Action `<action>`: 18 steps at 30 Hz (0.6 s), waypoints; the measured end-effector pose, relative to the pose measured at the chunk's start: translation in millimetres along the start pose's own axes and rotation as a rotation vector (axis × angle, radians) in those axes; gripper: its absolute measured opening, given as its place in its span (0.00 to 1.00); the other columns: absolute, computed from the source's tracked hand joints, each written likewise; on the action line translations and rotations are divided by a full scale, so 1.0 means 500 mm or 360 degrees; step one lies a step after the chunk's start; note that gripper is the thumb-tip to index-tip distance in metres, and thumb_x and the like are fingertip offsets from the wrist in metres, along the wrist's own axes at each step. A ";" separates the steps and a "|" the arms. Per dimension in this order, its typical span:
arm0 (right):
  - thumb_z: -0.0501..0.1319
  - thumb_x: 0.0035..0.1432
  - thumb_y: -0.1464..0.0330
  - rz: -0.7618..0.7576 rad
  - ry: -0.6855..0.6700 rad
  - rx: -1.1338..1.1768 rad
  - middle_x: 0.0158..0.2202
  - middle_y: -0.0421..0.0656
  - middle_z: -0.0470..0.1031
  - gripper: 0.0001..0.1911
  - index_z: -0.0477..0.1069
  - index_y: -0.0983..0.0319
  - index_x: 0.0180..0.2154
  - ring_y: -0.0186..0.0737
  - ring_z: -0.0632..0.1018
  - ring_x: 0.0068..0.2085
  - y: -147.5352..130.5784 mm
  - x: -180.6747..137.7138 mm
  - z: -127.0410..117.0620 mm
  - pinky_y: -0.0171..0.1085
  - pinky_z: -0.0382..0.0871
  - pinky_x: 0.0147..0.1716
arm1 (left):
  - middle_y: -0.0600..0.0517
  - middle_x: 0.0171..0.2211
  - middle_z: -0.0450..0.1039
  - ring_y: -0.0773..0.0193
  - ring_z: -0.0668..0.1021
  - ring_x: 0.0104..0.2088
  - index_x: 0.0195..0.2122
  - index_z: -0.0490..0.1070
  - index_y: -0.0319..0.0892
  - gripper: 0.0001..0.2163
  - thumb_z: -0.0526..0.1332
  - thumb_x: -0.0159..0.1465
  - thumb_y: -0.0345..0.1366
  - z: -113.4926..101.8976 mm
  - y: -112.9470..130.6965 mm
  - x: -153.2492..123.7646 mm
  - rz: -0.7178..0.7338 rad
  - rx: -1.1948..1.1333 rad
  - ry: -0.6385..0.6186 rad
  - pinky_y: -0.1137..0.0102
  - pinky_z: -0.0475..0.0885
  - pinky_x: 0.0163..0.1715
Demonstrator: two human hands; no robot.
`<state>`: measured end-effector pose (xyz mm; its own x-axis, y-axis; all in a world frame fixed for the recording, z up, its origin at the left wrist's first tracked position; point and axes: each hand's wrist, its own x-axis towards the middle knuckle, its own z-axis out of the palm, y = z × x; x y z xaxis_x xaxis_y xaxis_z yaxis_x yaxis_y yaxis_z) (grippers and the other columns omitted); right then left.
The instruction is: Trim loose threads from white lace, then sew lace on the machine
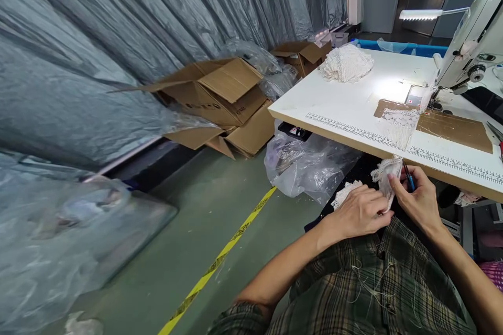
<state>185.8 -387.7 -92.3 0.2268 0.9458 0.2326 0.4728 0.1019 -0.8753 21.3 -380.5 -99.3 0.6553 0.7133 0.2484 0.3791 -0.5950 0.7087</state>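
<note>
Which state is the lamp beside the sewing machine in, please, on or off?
On: the lamp shows a row of bright dots along its underside, and a bright patch lies on the white table.

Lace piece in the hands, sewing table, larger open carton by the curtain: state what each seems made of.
Lace piece: matte white textile, cotton or synthetic unclear; its scalloped edge is openwork.
Sewing table: probably laminated board, given the smooth white top and brownish edge.
Larger open carton: cardboard, dull brown, judging by its folded flaps and printing.
</note>
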 end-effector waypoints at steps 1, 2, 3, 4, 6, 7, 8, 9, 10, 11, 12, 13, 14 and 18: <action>0.60 0.56 0.49 -0.0022 0.0011 -0.0012 0.22 0.37 0.64 0.20 0.67 0.60 0.32 0.33 0.62 0.22 -0.003 -0.001 0.000 0.33 0.61 0.23 | 0.52 0.22 0.67 0.64 0.69 0.27 0.21 0.67 0.42 0.15 0.60 0.62 0.43 -0.006 -0.003 -0.002 -0.0003 -0.0034 0.0035 0.66 0.63 0.36; 0.58 0.58 0.50 -0.0052 -0.0002 -0.0017 0.21 0.37 0.63 0.19 0.67 0.60 0.30 0.33 0.62 0.22 -0.005 -0.005 -0.002 0.33 0.61 0.23 | 0.51 0.24 0.69 0.63 0.70 0.29 0.23 0.69 0.42 0.15 0.61 0.61 0.47 -0.013 -0.009 -0.002 -0.0034 -0.0091 0.0126 0.66 0.63 0.37; 0.57 0.59 0.51 -0.0087 -0.0053 -0.0014 0.21 0.37 0.63 0.19 0.67 0.60 0.29 0.33 0.62 0.22 -0.008 -0.010 -0.004 0.33 0.61 0.23 | 0.49 0.27 0.71 0.62 0.71 0.31 0.27 0.71 0.42 0.17 0.62 0.60 0.52 -0.021 -0.017 -0.001 -0.0088 -0.0172 0.0253 0.65 0.65 0.39; 0.56 0.60 0.53 -0.0124 -0.0134 -0.0005 0.21 0.37 0.63 0.18 0.68 0.60 0.29 0.33 0.63 0.23 -0.011 -0.016 -0.007 0.33 0.60 0.23 | 0.47 0.32 0.73 0.60 0.72 0.34 0.31 0.73 0.41 0.20 0.62 0.59 0.56 -0.028 -0.027 0.001 -0.0155 -0.0283 0.0381 0.65 0.66 0.40; 0.56 0.60 0.55 -0.0187 -0.0371 0.0030 0.23 0.39 0.67 0.16 0.69 0.60 0.29 0.34 0.65 0.24 -0.016 -0.034 -0.010 0.34 0.62 0.23 | 0.44 0.41 0.74 0.57 0.74 0.41 0.40 0.75 0.40 0.27 0.60 0.57 0.62 -0.038 -0.048 0.007 -0.0304 -0.0611 0.0489 0.64 0.67 0.45; 0.56 0.60 0.56 -0.0217 -0.0501 0.0054 0.23 0.40 0.69 0.16 0.70 0.60 0.29 0.35 0.66 0.24 -0.018 -0.043 -0.009 0.34 0.63 0.24 | 0.44 0.44 0.75 0.57 0.75 0.44 0.43 0.75 0.40 0.30 0.58 0.57 0.63 -0.040 -0.058 0.009 -0.0381 -0.0838 0.0425 0.64 0.68 0.46; 0.56 0.60 0.56 -0.0247 -0.0616 0.0081 0.24 0.41 0.70 0.15 0.71 0.60 0.30 0.36 0.68 0.25 -0.019 -0.052 -0.008 0.34 0.65 0.26 | 0.43 0.45 0.75 0.56 0.75 0.45 0.45 0.76 0.40 0.32 0.58 0.57 0.65 -0.039 -0.065 0.011 -0.0460 -0.1089 0.0289 0.63 0.68 0.48; 0.56 0.61 0.57 -0.0271 -0.0706 0.0106 0.25 0.41 0.72 0.15 0.72 0.60 0.31 0.36 0.69 0.25 -0.018 -0.060 -0.006 0.35 0.66 0.27 | 0.43 0.45 0.76 0.55 0.76 0.46 0.44 0.76 0.39 0.33 0.58 0.56 0.66 -0.037 -0.070 0.012 -0.0530 -0.1333 0.0116 0.63 0.69 0.48; 0.55 0.61 0.58 -0.0287 -0.0767 0.0127 0.25 0.41 0.73 0.15 0.73 0.61 0.32 0.36 0.69 0.25 -0.017 -0.067 -0.003 0.35 0.67 0.27 | 0.42 0.44 0.77 0.54 0.77 0.46 0.43 0.77 0.38 0.34 0.59 0.54 0.67 -0.033 -0.073 0.012 -0.0577 -0.1546 -0.0057 0.62 0.69 0.48; 0.55 0.61 0.58 -0.0299 -0.0803 0.0143 0.25 0.41 0.73 0.15 0.74 0.61 0.33 0.36 0.69 0.25 -0.014 -0.072 -0.001 0.35 0.67 0.27 | 0.42 0.43 0.78 0.53 0.78 0.45 0.41 0.78 0.37 0.33 0.62 0.53 0.66 -0.029 -0.073 0.011 -0.0599 -0.1703 -0.0184 0.62 0.70 0.48; 0.55 0.62 0.59 -0.0305 -0.0820 0.0150 0.25 0.41 0.73 0.15 0.74 0.62 0.34 0.36 0.69 0.24 -0.010 -0.075 0.000 0.35 0.67 0.27 | 0.42 0.43 0.78 0.53 0.78 0.45 0.39 0.78 0.37 0.31 0.65 0.51 0.63 -0.027 -0.071 0.009 -0.0598 -0.1791 -0.0244 0.62 0.70 0.47; 0.55 0.62 0.59 -0.0307 -0.0824 0.0149 0.25 0.41 0.73 0.15 0.75 0.62 0.35 0.35 0.69 0.24 -0.006 -0.077 0.000 0.35 0.67 0.27 | 0.43 0.42 0.78 0.54 0.78 0.44 0.36 0.79 0.37 0.28 0.69 0.50 0.60 -0.025 -0.067 0.007 -0.0583 -0.1806 -0.0245 0.64 0.70 0.46; 0.56 0.62 0.59 -0.0300 -0.0819 0.0136 0.25 0.41 0.73 0.15 0.75 0.62 0.35 0.35 0.69 0.25 -0.001 -0.077 -0.002 0.35 0.66 0.27 | 0.44 0.40 0.78 0.57 0.78 0.42 0.35 0.78 0.38 0.25 0.71 0.49 0.56 -0.025 -0.064 0.005 -0.0570 -0.1765 -0.0207 0.65 0.70 0.45; 0.51 0.65 0.53 -0.0160 -0.0799 0.0053 0.24 0.40 0.70 0.21 0.72 0.61 0.32 0.35 0.67 0.24 0.011 -0.066 -0.014 0.34 0.62 0.25 | 0.49 0.33 0.77 0.65 0.76 0.34 0.33 0.78 0.37 0.22 0.72 0.52 0.53 -0.036 -0.057 -0.002 -0.0632 -0.1460 -0.0099 0.71 0.69 0.38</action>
<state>186.9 -420.5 -101.6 -0.2591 0.9615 0.0913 0.4420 0.2021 -0.8740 -1.9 -357.6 -107.8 0.6336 0.7621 -0.1333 -0.0555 0.2166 0.9747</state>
